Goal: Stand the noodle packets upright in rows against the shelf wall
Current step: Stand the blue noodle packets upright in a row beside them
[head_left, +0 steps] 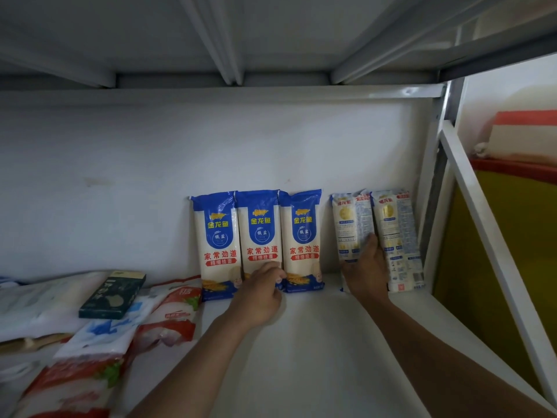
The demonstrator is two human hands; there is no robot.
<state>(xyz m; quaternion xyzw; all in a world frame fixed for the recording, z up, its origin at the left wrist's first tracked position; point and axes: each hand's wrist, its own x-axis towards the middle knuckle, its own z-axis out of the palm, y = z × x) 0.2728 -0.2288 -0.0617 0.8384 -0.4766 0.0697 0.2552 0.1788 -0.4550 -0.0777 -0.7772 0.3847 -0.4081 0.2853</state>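
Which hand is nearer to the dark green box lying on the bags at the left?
Left. The left hand rests on the middle blue packet, right of the dark green box; the right hand is farther right, on the pale packet.

Three blue-and-white noodle packets stand in a row: the first (216, 245) just left of the left hand (259, 292), the second (261, 236) directly behind its fingers, the third (302, 241) just to its right. Two paler, narrower noodle packets stand further right, one (352, 224) behind the right hand (365, 271) and one (399, 239) just right of it. Well to the left of the left hand lies one dark box (113, 294) on a heap of bags; about three red-and-white bags (173, 312) show there, though the overlap makes that count uncertain.
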